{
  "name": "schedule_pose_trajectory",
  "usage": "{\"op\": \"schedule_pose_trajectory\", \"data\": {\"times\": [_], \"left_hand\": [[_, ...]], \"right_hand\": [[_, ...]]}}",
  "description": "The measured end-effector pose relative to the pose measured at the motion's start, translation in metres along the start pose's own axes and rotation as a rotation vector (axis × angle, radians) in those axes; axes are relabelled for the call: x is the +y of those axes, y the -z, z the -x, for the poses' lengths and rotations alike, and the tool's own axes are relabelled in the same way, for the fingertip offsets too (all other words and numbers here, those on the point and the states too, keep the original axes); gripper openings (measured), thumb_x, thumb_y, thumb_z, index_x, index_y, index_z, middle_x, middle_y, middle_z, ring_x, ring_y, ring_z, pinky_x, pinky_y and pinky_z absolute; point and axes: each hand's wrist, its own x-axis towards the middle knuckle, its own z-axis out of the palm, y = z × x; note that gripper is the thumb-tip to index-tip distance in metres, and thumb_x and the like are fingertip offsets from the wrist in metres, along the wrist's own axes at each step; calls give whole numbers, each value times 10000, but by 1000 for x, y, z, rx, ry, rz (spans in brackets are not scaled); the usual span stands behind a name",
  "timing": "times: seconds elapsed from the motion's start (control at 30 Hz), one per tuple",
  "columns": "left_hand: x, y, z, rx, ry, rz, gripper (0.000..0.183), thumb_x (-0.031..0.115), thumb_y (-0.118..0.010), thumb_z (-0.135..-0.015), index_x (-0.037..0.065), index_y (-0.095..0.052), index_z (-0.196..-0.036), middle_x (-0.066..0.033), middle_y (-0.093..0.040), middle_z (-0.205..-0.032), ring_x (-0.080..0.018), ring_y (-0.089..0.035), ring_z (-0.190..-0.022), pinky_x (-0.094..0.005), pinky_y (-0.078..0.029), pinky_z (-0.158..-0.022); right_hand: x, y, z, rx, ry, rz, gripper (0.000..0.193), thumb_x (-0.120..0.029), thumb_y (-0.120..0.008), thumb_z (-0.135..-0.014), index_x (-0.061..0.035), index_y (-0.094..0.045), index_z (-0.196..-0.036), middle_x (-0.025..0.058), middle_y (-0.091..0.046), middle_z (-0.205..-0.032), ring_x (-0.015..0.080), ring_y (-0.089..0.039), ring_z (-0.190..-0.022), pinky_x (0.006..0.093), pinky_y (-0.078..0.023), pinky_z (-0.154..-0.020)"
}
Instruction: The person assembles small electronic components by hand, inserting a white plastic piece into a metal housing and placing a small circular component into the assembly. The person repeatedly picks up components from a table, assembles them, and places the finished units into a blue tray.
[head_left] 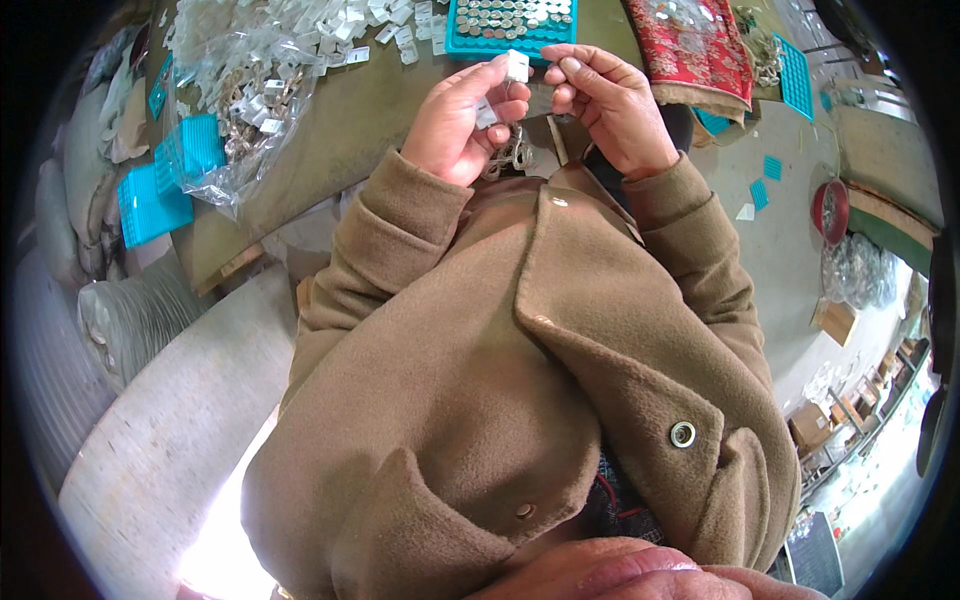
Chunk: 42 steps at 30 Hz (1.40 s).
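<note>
A brown tabletop (pixel 330 140) stretches across the upper part of the view, and the person in a tan coat holds both hands up over its near edge. On the tabletop to the left lies a clear plastic bag (pixel 245 100) stuffed with small white and metallic pieces, with loose white pieces spilling beside it and turquoise trays (pixel 165 180) stacked at its left end. Straight ahead sits a turquoise grid tray (pixel 510 25) whose cells hold round metal parts, and to its right lies a red patterned cloth (pixel 695 45). The left hand (pixel 460 120) is curled, its grip closed on a small white block (pixel 517 66) pinched between thumb and fingertip, with another small white piece (pixel 486 113) tucked against the palm and a tangle of silvery metal chain (pixel 512 155) hanging below it. The right hand (pixel 610 105) faces it, thumb and forefinger pressed together close beside the block; whether they pinch something tiny cannot be told. The block looks light, rigid and smooth-sided, likely plastic, so it should take a firm fingertip pinch across two opposite flat faces without crushing, though its small size and slick surface could let it slip or flip. The chain looks limp and prone to snagging, best gathered in the palm.
</note>
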Motion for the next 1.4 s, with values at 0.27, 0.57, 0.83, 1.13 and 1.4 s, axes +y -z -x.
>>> {"op": "schedule_pose_trajectory", "data": {"times": [0.27, 0.57, 0.83, 1.13, 1.4], "left_hand": [[1, -3, 2, -67, 7, 27, 179, 263, -617, -938, 88, -589, -968, 18, -595, -780, -9, -523, -601, -148, -378, -454], [-4, -8, 0, -104, 36, 103, 191, 268, -596, -952, 77, -594, -963, -5, -590, -777, -14, -510, -584, -144, -374, -447], [-7, -9, -3, -84, -19, -7, 185, 256, -613, -938, 74, -611, -908, 14, -578, -730, -15, -485, -563, -143, -346, -449], [1, -6, -4, 34, 57, 55, 174, 276, -563, -963, 104, -569, -942, 59, -508, -723, -7, -415, -532, -142, -282, -409], [2, 8, -5, -41, 90, 95, 159, 260, -596, -946, 113, -567, -891, 36, -548, -705, -12, -461, -534, -148, -301, -407]], "right_hand": [[-3, -15, 2, 78, 180, 287, 217, -96, -580, -946, 7, -628, -1131, 67, -688, -918, 63, -607, -739, 204, -515, -725], [-2, -16, 1, 132, 388, 699, 85, -64, -603, -922, 3, -623, -970, 43, -657, -899, 88, -606, -807, 212, -494, -738], [-9, -20, -2, 49, 682, 1106, 102, 31, -588, -817, -22, -562, -900, 131, -582, -823, 310, -606, -743, 345, -490, -651], [-14, -29, -10, 73, 373, 912, 56, -14, -612, -849, -3, -585, -896, 134, -634, -807, 264, -633, -707, 316, -498, -641], [-12, -33, -20, -56, 528, 1076, 78, 18, -597, -816, 1, -555, -878, 143, -589, -798, 322, -599, -735, 352, -481, -646]]}}
